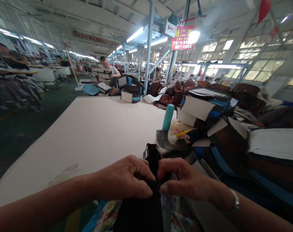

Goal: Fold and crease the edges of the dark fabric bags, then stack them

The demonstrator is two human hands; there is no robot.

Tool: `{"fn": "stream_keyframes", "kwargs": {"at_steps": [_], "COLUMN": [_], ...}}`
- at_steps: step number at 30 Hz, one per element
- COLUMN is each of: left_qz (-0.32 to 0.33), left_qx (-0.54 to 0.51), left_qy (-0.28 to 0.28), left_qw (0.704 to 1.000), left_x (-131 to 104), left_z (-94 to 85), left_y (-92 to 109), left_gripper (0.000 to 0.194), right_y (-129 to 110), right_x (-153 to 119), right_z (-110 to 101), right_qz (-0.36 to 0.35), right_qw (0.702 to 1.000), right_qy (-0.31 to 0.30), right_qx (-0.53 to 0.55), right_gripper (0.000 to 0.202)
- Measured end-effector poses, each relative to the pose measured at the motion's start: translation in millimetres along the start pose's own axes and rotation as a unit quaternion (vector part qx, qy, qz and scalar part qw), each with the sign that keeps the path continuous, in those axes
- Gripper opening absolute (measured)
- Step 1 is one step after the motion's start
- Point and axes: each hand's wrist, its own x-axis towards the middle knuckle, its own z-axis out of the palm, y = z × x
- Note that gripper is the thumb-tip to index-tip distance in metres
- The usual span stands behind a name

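At the near edge of the table, a dark bag piece (pixel 153 156) with a shiny brown rim runs from the tabletop down toward my lap. My left hand (pixel 134 177) bends over its left side, thumb and fingertips closed on the dark material. From the other side, my right hand (pixel 182 178), with a silver bangle at the wrist, pinches the same piece. The two sets of fingertips nearly meet over its middle. Black material (pixel 139 214) hangs below my hands, over flowered cloth (pixel 107 216). Exactly what lies between the fingertips is too dark to make out.
A pale tabletop (pixel 107 122) stretches ahead. Beyond my hands stand a teal bottle (pixel 168 117) and a glue-stained pot (pixel 173 130) on a dark plate. Bag parts with blue and white panels (pixel 197 108) pile up at the right. A person (pixel 110 69) sits at the back.
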Motion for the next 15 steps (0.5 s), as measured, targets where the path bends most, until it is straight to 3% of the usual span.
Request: {"fn": "stream_keyframes", "kwargs": {"at_steps": [4,9,15], "left_qz": [0.003,0.001,-0.008], "left_qx": [-0.011,-0.004,-0.009], "left_qy": [0.019,0.027,0.022], "left_qw": [1.000,1.000,1.000], "left_x": [3,7,10], "left_z": [6.5,9.3,13.0], "left_y": [1,0,3], "left_gripper": [0.013,0.008,0.007], "right_y": [3,4,3], "right_x": [0,-1,-2], "right_z": [1,0,1], "right_qz": [-0.023,-0.008,0.004], "right_qw": [1.000,0.998,0.999], "right_qy": [0.004,-0.003,0.009], "right_qx": [0.005,0.057,0.037], "right_gripper": [0.021,0.022,0.030]}}
